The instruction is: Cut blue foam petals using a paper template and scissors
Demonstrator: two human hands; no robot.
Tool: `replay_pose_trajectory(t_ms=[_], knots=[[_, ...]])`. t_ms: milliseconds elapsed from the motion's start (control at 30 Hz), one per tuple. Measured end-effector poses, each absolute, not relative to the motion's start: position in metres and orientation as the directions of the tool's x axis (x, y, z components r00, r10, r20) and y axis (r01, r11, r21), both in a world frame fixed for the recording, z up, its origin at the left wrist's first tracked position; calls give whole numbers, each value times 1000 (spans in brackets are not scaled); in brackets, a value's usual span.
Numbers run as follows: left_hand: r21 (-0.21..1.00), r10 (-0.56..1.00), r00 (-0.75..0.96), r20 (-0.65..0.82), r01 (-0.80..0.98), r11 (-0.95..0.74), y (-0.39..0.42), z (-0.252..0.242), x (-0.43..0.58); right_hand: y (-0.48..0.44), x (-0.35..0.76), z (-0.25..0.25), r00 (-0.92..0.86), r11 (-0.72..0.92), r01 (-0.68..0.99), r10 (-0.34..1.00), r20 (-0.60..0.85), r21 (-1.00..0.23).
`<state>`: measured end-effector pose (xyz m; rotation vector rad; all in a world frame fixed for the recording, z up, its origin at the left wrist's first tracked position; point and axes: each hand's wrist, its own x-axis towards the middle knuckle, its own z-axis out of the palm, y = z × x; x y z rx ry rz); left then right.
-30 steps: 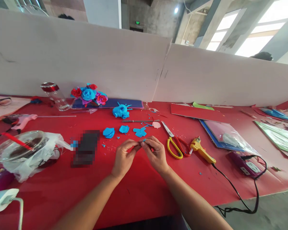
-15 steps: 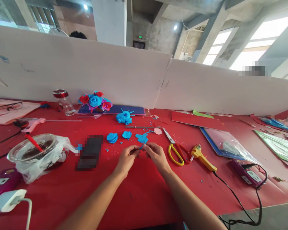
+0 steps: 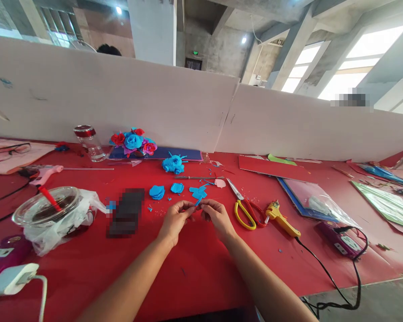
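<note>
My left hand (image 3: 175, 220) and my right hand (image 3: 216, 216) meet over the red table (image 3: 201, 264), fingertips pinching a small blue paper strip (image 3: 198, 202) between them. Just beyond my fingers lie several cut blue paper petals (image 3: 157, 192) and a blue scrap (image 3: 199, 193). A finished blue paper flower (image 3: 173, 163) sits further back. Yellow-handled scissors (image 3: 243, 207) lie right of my right hand, blades open, beside a yellow glue gun (image 3: 282, 217).
A bouquet of red and blue paper roses (image 3: 133, 141) and a glass jar (image 3: 90, 143) stand at the back. At left are a glass bowl in a plastic bag (image 3: 50, 214), a pink glue gun (image 3: 43, 173) and glasses (image 3: 6, 151). A power strip (image 3: 340, 239) and paper sheets (image 3: 315, 199) lie right.
The view tilted up from a second ago. My hands stayed together on the blue strip, with the fingers working it slightly.
</note>
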<state>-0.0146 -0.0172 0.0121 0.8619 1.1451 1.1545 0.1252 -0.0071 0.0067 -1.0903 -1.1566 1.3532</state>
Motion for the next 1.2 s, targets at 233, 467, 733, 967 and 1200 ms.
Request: replay_pose_trajectory(t_ms=[233, 467, 733, 967, 1200], knots=[[929, 974, 39, -223, -293, 224, -15, 6, -14, -6, 124, 7, -81, 12, -103, 997, 20, -995], [908, 970, 35, -240, -344, 237, -15, 5, -14, -6, 125, 5, -100, 32, -44, 994, 36, -999], [778, 919, 182, -349, -491, 392, -12, 4, -18, -9, 124, 9, -145, 24, -83, 989, 36, -996], [777, 923, 152, -353, -502, 380, -14, 5, -19, -10, 123, 10, -103, 27, -34, 994, 30, -999], [751, 916, 185, -355, -527, 397, -15, 5, -17, -12, 124, 12, -88, 10, -39, 996, 13, -999]])
